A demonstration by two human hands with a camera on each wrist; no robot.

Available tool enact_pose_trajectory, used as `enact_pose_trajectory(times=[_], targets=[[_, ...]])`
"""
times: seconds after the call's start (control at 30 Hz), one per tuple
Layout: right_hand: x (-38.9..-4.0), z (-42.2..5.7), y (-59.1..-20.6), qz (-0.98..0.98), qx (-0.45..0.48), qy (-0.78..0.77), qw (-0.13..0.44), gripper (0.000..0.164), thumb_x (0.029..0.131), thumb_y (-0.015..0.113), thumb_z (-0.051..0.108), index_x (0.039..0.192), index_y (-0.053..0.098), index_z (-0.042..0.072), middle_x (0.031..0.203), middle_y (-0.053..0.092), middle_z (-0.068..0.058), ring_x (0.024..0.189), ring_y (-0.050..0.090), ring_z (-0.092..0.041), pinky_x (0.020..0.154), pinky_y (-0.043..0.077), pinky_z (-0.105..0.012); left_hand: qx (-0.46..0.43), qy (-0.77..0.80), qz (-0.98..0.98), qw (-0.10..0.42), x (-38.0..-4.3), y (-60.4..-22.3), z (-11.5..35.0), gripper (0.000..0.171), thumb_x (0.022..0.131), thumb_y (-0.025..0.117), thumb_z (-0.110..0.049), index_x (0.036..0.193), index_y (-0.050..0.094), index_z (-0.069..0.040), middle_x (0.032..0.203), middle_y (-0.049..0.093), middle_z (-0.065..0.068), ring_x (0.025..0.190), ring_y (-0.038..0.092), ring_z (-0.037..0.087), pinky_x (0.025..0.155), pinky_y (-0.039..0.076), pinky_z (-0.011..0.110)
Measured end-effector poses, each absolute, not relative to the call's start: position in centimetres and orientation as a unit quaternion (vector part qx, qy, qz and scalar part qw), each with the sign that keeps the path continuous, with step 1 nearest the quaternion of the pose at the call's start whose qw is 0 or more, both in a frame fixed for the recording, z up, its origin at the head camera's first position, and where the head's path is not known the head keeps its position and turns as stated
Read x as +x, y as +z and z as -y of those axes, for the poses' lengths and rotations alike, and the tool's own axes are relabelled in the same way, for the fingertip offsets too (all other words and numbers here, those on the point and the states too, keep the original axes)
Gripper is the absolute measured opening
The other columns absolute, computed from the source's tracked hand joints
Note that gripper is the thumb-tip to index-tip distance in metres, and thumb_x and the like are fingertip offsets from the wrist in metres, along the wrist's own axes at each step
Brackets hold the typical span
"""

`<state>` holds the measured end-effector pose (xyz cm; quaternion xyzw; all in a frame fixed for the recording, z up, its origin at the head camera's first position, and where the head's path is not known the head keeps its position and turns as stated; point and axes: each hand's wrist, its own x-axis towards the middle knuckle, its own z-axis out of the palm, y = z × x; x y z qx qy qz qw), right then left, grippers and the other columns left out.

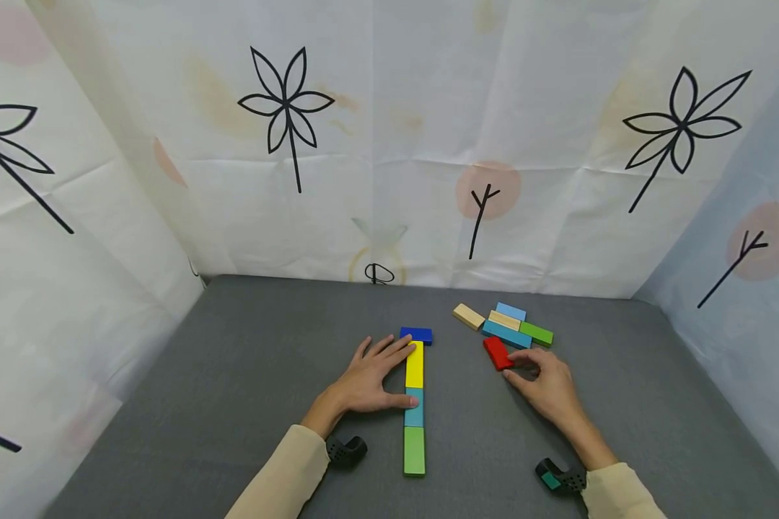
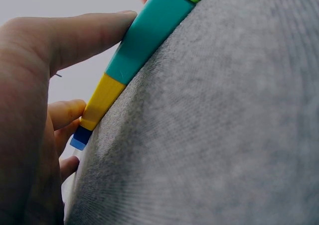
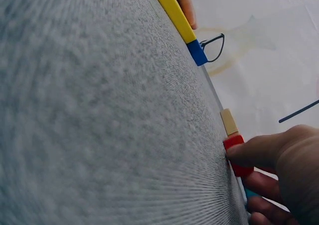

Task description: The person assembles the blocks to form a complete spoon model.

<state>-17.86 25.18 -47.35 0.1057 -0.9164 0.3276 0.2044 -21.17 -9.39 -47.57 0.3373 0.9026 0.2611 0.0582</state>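
Flat wooden blocks form a line on the grey table: a green block nearest, then a teal block, then a yellow block. Across the far end lies a dark blue block. My left hand is spread over the line from the left, its thumb touching the teal block and its index fingertip at the yellow one. To the right, my right hand pinches the near end of a red block between thumb and fingers. In the right wrist view the thumb lies against the red block.
Behind the red block is a loose group: a natural wood block, another natural block, a light blue block, a longer blue block and a green block. Patterned white cloth hangs behind the table.
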Motion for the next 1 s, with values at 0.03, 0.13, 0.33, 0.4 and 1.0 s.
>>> enact_pose_trajectory(times=[0.03,0.13,0.33,0.4,1.0], targets=[[-17.87,-25.14,-47.34,0.917,0.107,0.327,0.2,0.026,0.077,0.087,0.003,0.1,0.076,0.004,0.095,0.071,-0.007,0.085,0.066,-0.025,0.072,0.056,-0.038,0.337,0.26,-0.903,0.058,-21.19,-47.58,9.38,0.094,0.086,0.064,-0.065,0.162,0.029,-0.021,0.168,0.02,-0.004,0.155,0.014,0.028,0.12,-0.004,0.061],[-17.85,-25.01,-47.26,0.919,0.113,0.333,0.178,0.027,0.079,0.087,0.005,0.103,0.075,0.005,0.09,0.071,-0.002,0.083,0.064,-0.021,0.072,0.055,-0.034,0.336,0.259,-0.904,0.058,-21.21,-47.59,9.36,0.095,0.086,0.064,-0.065,0.162,0.029,-0.022,0.169,0.019,-0.004,0.155,0.014,0.028,0.12,-0.004,0.061],[-17.63,-24.78,-47.21,0.915,0.131,0.344,0.166,0.027,0.082,0.085,0.007,0.107,0.076,0.006,0.091,0.07,0.001,0.085,0.064,-0.019,0.073,0.055,-0.033,0.335,0.259,-0.904,0.06,-21.21,-47.62,9.38,0.095,0.086,0.064,-0.066,0.162,0.028,-0.021,0.169,0.019,-0.005,0.155,0.014,0.027,0.12,-0.004,0.061],[-17.6,-24.76,-47.27,0.912,0.137,0.345,0.174,0.028,0.082,0.085,0.006,0.107,0.076,0.006,0.093,0.07,-0.001,0.085,0.064,-0.019,0.073,0.055,-0.032,0.334,0.257,-0.905,0.061,-21.22,-47.64,9.38,0.095,0.086,0.064,-0.066,0.163,0.028,-0.022,0.169,0.019,-0.005,0.155,0.014,0.027,0.12,-0.004,0.06],[-18.06,-24.25,-46.52,0.932,0.131,0.313,0.127,0.049,0.086,0.083,0.016,0.13,0.068,0.001,0.116,0.06,-0.019,0.096,0.055,-0.033,0.078,0.047,-0.048,0.337,0.259,-0.903,0.058,-21.22,-47.49,9.37,0.095,0.087,0.065,-0.064,0.162,0.028,-0.021,0.169,0.019,-0.004,0.155,0.015,0.028,0.12,-0.003,0.062]])
